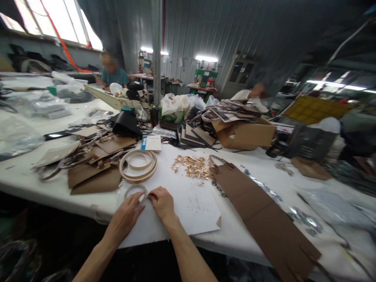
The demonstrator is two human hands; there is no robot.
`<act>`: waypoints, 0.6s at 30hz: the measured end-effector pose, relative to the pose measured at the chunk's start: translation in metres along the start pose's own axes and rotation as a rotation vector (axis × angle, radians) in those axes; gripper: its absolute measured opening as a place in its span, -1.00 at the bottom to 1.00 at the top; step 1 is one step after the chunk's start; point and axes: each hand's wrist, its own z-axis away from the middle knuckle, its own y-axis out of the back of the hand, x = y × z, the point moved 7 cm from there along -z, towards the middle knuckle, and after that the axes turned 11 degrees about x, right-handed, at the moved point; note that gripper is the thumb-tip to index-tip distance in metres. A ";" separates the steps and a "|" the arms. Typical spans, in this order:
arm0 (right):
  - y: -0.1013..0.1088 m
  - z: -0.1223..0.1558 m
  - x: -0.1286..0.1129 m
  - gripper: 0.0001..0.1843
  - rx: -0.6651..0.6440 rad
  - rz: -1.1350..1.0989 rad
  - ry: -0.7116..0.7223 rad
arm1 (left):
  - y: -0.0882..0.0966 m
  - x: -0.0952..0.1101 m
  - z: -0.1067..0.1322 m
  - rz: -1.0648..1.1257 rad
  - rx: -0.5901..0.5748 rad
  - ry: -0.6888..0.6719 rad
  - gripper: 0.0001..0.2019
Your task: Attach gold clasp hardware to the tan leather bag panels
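Observation:
My left hand [125, 219] and my right hand [162, 203] meet at a small beige tape roll [135, 190] lying on a white sheet [188, 203] near the table's front edge. Both hands have their fingers closed in a pinch at the roll's near rim. Just beyond lie larger beige tape rings [138, 165]. A heap of small gold metal clasps [192, 166] sits on the sheet to the right. A long brown leather strip [258, 219] runs from the clasps toward the near right.
Brown leather pieces [94, 174] are stacked at the left. A cardboard box [245, 133] with dark cut parts stands at the back, next to plastic bags. Two people sit at tables farther back. A white table [26, 176] carries it all.

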 end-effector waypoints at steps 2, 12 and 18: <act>0.000 0.000 0.001 -0.88 0.004 0.051 0.028 | -0.004 -0.003 -0.003 -0.043 -0.011 -0.105 -0.50; -0.004 0.018 0.011 -0.80 -0.010 0.354 0.299 | -0.048 -0.031 -0.020 -0.090 -0.095 -0.465 -0.62; -0.003 0.023 0.009 -0.79 0.037 0.399 0.397 | -0.051 -0.033 -0.024 0.049 -0.066 -0.476 -0.69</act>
